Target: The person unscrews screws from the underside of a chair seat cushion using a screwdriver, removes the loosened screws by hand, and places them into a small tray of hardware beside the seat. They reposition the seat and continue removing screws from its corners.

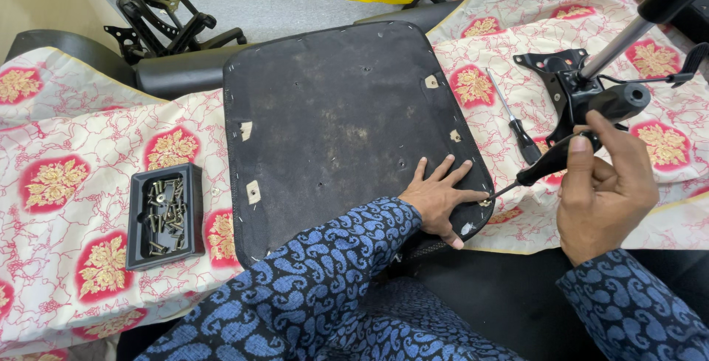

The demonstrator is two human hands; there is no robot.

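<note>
An upturned black chair seat base (340, 124) lies on a floral cloth (81, 184). The left hand (442, 198), fingers spread, presses it steady while the right hand (602, 187) grips a screwdriver (543, 170), tip at a screw (485, 202) near the seat's corner.

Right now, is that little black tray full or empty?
Partly full: the tray holds a loose heap of screws, with bare bottom showing near its edges.

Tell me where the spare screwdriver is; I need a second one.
The spare screwdriver lies on the floral cloth, right of the black seat panel, beside the black metal bracket.
</note>
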